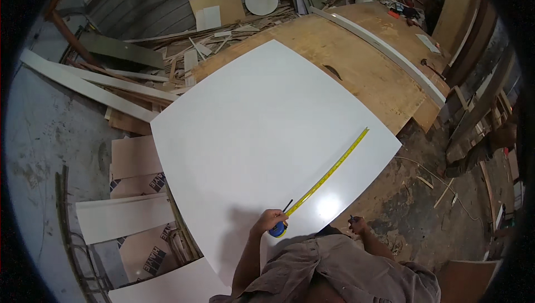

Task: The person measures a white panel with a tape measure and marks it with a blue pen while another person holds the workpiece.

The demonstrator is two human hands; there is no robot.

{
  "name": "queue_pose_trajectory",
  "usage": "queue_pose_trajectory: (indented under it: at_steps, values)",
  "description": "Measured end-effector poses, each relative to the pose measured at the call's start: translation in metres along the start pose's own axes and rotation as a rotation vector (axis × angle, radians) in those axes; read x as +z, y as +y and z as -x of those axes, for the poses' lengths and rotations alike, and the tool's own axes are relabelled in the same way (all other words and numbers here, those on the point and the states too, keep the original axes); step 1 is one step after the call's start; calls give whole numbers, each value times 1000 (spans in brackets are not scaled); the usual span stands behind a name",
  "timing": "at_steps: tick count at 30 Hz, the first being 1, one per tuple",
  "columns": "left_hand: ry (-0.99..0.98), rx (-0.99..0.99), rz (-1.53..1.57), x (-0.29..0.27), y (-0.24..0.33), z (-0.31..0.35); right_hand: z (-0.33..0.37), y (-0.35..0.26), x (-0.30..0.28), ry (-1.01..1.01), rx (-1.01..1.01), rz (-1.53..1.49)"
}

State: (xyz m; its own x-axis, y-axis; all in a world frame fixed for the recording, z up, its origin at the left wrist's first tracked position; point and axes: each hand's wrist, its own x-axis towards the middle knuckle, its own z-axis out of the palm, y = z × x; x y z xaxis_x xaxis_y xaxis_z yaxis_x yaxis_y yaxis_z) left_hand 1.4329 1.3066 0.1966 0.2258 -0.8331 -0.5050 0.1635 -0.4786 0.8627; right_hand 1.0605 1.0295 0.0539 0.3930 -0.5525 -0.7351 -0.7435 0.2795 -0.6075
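- L hand [269,219]: grip clenched on tape measure [277,230], blue case, over near part of white panel [239,113].
- Blade [334,168], yellow: extended diag. across R part of panel; free end near far R edge, apart from it.
- Step in hand (judged): measuring panel w/ tape run out.
- R hand [359,226]: off panel's R edge; grip closed on small dark item [351,221], type can't be told.
- Next move (judged): calls for L grip held steady, blade straight, free end aligned to chosen edge before reading; R hand must come over panel if a mark is req'd.
- Qty, L to R:
- White boards [95,90], long: 2 clearly seen.
- Brown sheets [134,158], printed: min. 2; overlap prevents exact count.
- White panel: 1, large, flat; lies partly over tan tabletop [317,41], qty 1.
- Round white disc [262,1]: 1, at rear.
- Tape measure: 1.
- Dark stick [288,205], thin: 1, just beside L hand; held or lying, can't tell.
- Small dark item: 1.
- White bar [384,47], long: 1, across tabletop.
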Motion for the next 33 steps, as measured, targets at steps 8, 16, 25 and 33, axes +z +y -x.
queue_pose_trajectory:
  at_steps: [8, 16, 25, 33]
  values:
    - [9, 83, -68, 3, 2, -4, -30, 23, -1, -42, -55, 40]
    - [140, 96, -74, -6, -14, 32, -5, -18, 35, -94, 22, 79]
    - [664, 194, 110, -32, -26, -35, -46, 41, 9, -86, -36, -164]
    - [971, 127, 541, -190, 79, -176, -2, 22, -31, 43, 19, -125]
